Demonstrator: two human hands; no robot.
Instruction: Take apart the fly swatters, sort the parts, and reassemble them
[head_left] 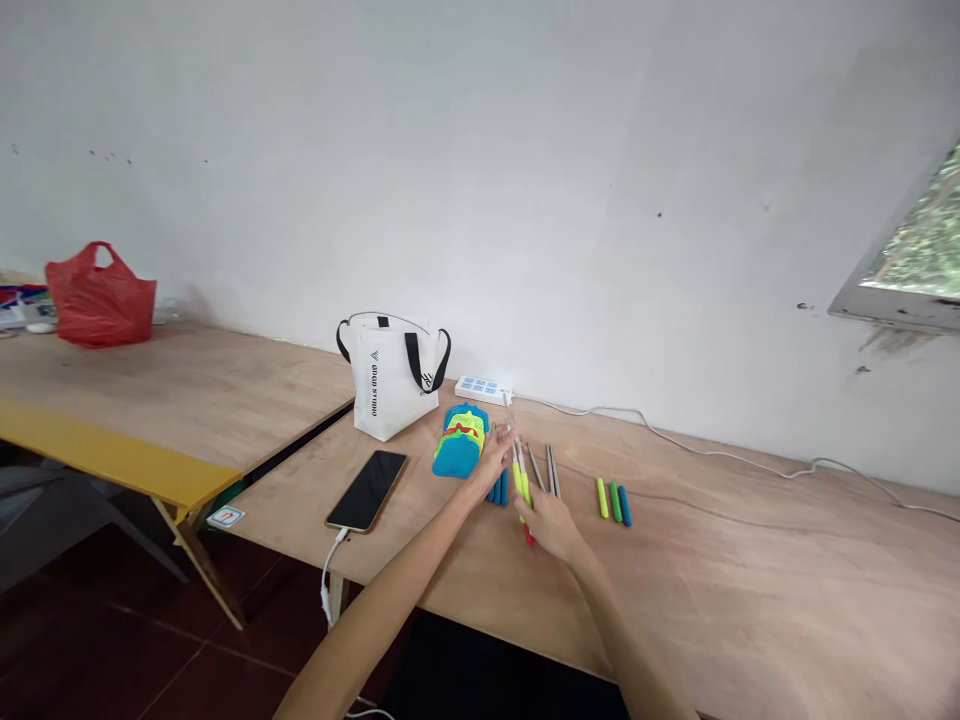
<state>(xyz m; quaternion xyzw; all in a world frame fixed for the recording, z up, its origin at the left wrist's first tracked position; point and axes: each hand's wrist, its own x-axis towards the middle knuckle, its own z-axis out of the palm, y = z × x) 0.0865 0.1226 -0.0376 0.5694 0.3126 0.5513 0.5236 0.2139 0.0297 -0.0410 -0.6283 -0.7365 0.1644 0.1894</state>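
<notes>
My right hand (551, 524) is closed round slim sticks with bright yellow handles (522, 482), and a red end shows below its fingers. At their pale upper part, my left hand (495, 458) is closed, its fingertips partly hidden. Under and beside my left wrist lie several blue-handled sticks (497, 490). Silver metal sticks (553, 472) lie just beyond my right hand, their lower ends hidden by it. Farther right, a yellow stick (602, 498), a green one (616, 503) and a blue one (625, 507) lie side by side.
Left of my hands lie a blue, yellow and red fabric-like item (456, 456) and a phone (367, 491) on a cable. Behind stand a white bag (390, 390) and a power strip (484, 390). A white cord (675, 434) runs along the wall. A red plastic bag (105, 300) sits on the left table.
</notes>
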